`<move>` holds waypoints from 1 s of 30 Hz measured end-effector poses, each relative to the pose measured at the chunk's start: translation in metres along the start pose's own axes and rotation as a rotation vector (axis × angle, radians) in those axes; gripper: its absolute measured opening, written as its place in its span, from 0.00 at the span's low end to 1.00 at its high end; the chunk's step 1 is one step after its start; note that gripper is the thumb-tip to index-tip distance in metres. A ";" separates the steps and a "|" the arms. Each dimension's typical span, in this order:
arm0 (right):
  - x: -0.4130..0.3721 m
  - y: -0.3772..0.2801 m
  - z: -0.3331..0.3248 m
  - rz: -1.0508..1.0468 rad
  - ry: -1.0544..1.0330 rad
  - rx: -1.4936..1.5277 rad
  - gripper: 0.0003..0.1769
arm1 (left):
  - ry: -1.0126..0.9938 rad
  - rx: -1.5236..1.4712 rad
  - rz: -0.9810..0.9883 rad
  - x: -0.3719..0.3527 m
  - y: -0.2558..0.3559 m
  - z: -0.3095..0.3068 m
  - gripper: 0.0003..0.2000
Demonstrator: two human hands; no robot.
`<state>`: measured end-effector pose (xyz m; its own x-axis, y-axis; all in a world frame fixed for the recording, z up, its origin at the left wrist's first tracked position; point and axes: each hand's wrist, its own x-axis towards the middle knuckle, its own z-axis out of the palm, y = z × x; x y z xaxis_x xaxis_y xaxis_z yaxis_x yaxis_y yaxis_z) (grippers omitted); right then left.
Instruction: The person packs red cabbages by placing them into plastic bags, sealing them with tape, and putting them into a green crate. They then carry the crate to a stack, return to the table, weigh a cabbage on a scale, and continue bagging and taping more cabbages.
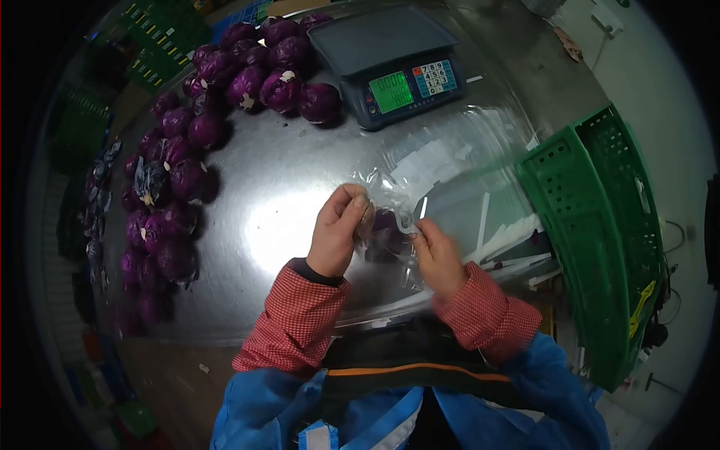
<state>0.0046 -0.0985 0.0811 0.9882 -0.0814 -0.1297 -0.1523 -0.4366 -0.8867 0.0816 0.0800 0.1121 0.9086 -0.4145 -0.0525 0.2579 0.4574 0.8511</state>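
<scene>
A clear plastic bag (381, 180) is stretched between my two hands over the steel table. Inside or just behind it shows a dark purple cabbage (388, 234), partly covered by the film. My left hand (339, 231) pinches the bag's left side between thumb and bent fingers. On the other side, my right hand (437, 259) is closed on a whitish, loop-shaped gathered part (406, 219) of the bag. Both wrists are in red checked sleeves.
Many red cabbages (208, 131) lie piled along the table's left and far sides. A digital scale (397, 71) stands at the back. Flat clear bags and white strips (510, 234) lie to the right, beside green crates (577, 217). Bare steel table (255, 176) shows in the middle.
</scene>
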 end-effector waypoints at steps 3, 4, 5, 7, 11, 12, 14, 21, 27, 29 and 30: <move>-0.020 -0.010 0.005 -0.008 0.025 0.339 0.07 | -0.070 0.015 0.023 -0.006 0.020 0.019 0.05; -0.030 -0.007 0.004 -0.004 0.053 0.381 0.07 | -0.070 0.061 0.001 -0.010 0.018 0.022 0.05; -0.040 -0.002 0.003 0.003 0.078 0.423 0.07 | -0.067 0.105 -0.023 -0.016 0.013 0.024 0.05; -0.054 0.016 0.000 0.097 0.105 0.503 0.07 | -0.035 0.253 -0.064 -0.031 -0.001 0.029 0.04; -0.082 0.068 -0.011 0.226 0.113 0.518 0.08 | 0.609 0.240 0.150 -0.090 -0.036 0.021 0.09; -0.086 0.078 -0.011 0.208 0.115 0.504 0.09 | 0.792 0.161 0.053 -0.112 -0.046 0.004 0.12; -0.094 0.074 -0.011 0.085 0.087 0.326 0.08 | 0.668 0.049 -0.253 -0.162 -0.085 -0.020 0.21; -0.103 0.049 -0.004 -0.502 -0.047 -0.406 0.07 | 0.528 0.021 -0.625 -0.140 -0.077 0.062 0.21; -0.108 0.028 -0.010 -0.505 -0.019 -0.532 0.10 | 0.528 -0.036 -0.496 -0.147 -0.089 0.053 0.05; -0.110 0.024 -0.026 -0.336 -0.002 -0.567 0.10 | 0.582 -0.048 -0.491 -0.153 -0.081 0.052 0.09; -0.113 0.023 -0.028 -0.337 -0.020 -0.601 0.10 | 0.569 -0.084 -0.546 -0.155 -0.075 0.058 0.10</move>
<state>-0.1108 -0.1242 0.0882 0.9824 0.1601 0.0960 0.1866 -0.8566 -0.4811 -0.0973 0.0644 0.0869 0.6691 -0.1417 -0.7295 0.7188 0.3727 0.5869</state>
